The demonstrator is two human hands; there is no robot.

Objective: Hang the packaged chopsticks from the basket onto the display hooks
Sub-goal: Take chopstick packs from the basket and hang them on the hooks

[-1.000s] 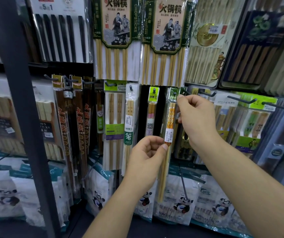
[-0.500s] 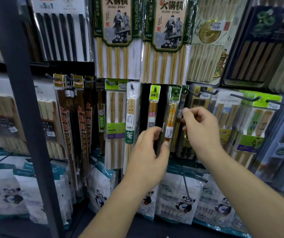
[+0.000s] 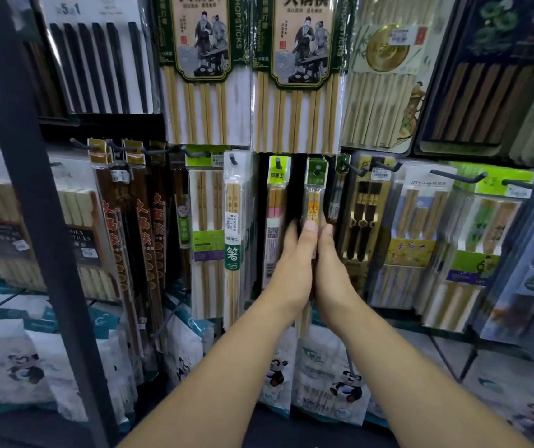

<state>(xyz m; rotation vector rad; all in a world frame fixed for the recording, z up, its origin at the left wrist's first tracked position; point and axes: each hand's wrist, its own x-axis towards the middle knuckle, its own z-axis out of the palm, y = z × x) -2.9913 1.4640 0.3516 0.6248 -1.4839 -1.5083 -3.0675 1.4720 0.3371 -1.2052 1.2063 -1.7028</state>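
Left hand (image 3: pixel 294 266) and right hand (image 3: pixel 335 263) lie flat with fingers straight and palms turned toward each other, pressing either side of the orange-printed chopstick pack (image 3: pixel 315 202). It already hangs by its green header from the display hook (image 3: pixel 317 172), between the pink-banded pack (image 3: pixel 274 205) and the black-handled set (image 3: pixel 365 208). This pack seems hung and is only being squared (the basket is out of view, so what remains I cannot tell). Half a second earlier both hands' fingers were curled near its label; now they flank it lower down.
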